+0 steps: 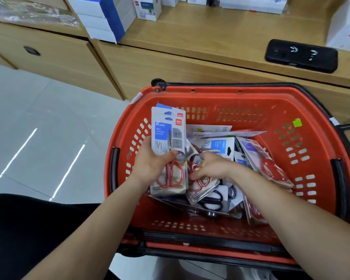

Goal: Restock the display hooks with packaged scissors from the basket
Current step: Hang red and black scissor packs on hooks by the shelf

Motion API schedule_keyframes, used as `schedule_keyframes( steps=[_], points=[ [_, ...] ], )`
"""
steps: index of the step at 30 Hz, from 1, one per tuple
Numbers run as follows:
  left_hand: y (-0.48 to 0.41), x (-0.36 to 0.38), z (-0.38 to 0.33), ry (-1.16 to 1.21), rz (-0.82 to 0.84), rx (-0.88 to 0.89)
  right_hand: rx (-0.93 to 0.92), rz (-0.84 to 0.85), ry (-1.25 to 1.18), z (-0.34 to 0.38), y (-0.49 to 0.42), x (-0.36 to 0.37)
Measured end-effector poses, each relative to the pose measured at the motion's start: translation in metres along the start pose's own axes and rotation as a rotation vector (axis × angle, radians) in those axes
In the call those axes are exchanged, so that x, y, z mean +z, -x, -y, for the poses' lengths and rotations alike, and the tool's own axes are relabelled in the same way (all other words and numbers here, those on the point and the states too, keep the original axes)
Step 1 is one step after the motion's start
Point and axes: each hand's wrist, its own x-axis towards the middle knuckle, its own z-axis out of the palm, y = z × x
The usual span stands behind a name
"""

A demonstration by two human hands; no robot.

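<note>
Red basket [226,98] sits on the floor w/ both bare arms reaching in from the near side. Left hand [150,162] is closed round a small stack of scissor packs [168,138], thumb across the front, fingers behind; the stack stands upright at the basket's left wall, red handles at the bottom, blue label and hang hole up top. Right hand [210,168], just beside the stack toward basket centre, pinches another pack [200,184] of red-handled scissors, tilted, fingertips on its front; its far end lies on the heap. Rest of the loose packs [257,156] lie jumbled across the basket bottom, some w/ black handles, some red. Beyond the basket's far rim runs a wooden shelf [220,33]; a black phone [301,55] lies on it at the basket's far right, white boxes [148,9] farther back.
</note>
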Motion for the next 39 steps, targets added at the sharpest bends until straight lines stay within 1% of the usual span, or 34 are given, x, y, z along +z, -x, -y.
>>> schedule_keyframes(
  steps=[2, 5, 8, 11, 13, 15, 18, 20, 21, 25, 28, 29, 31, 33, 34, 37, 39],
  points=[
    [0.0, -0.002, -0.002, 0.011, -0.027, 0.0, -0.027, -0.027, -0.097, -0.004, 0.002, -0.006],
    [0.0, -0.004, -0.007, 0.038, -0.069, -0.009, -0.057, -0.135, -0.365, -0.009, 0.013, -0.022],
    [-0.002, 0.001, -0.008, 0.064, -0.073, -0.031, -0.138, -0.238, -0.454, -0.015, 0.031, -0.032],
    [-0.001, 0.014, -0.011, 0.073, -0.05, -0.05, -0.218, -0.298, -0.609, -0.014, 0.049, -0.027],
    [0.003, 0.024, -0.016, 0.082, -0.016, -0.053, -0.215, -0.311, -0.699, -0.014, 0.056, -0.016],
    [0.007, 0.033, -0.022, 0.098, 0.013, -0.006, -0.198, -0.285, -0.775, -0.011, 0.061, -0.006],
    [0.01, 0.037, -0.031, 0.145, -0.007, 0.033, -0.212, -0.258, -0.866, 0.002, 0.064, 0.003],
    [0.012, 0.037, -0.034, 0.19, 0.017, 0.032, -0.241, -0.237, -0.899, 0.008, 0.062, 0.005],
    [0.013, 0.036, -0.035, 0.213, 0.043, 0.038, -0.245, -0.222, -0.859, 0.012, 0.062, 0.007],
    [0.012, 0.032, -0.034, 0.17, 0.095, 0.04, -0.273, -0.196, -0.531, 0.022, 0.064, 0.017],
    [0.008, 0.023, -0.036, 0.182, 0.1, 0.069, -0.336, -0.158, -0.438, 0.02, 0.064, 0.005],
    [0.007, 0.019, -0.039, 0.18, 0.091, 0.077, -0.321, -0.161, -0.407, 0.017, 0.064, -0.004],
    [0.003, 0.009, -0.043, 0.166, 0.091, 0.097, -0.309, -0.217, -0.314, 0.006, 0.064, -0.019],
    [-0.001, 0.002, -0.045, 0.121, 0.081, 0.107, -0.252, -0.248, -0.068, -0.011, 0.061, -0.027],
    [-0.003, -0.001, -0.045, 0.099, 0.081, 0.106, -0.2, -0.209, 0.049, -0.02, 0.059, -0.028],
    [-0.005, -0.005, -0.046, 0.062, 0.076, 0.09, -0.069, 0.0, 0.248, -0.037, 0.054, -0.012],
    [-0.003, -0.006, -0.048, 0.061, 0.079, 0.09, -0.034, 0.065, 0.41, -0.039, 0.053, -0.001]
  ],
)
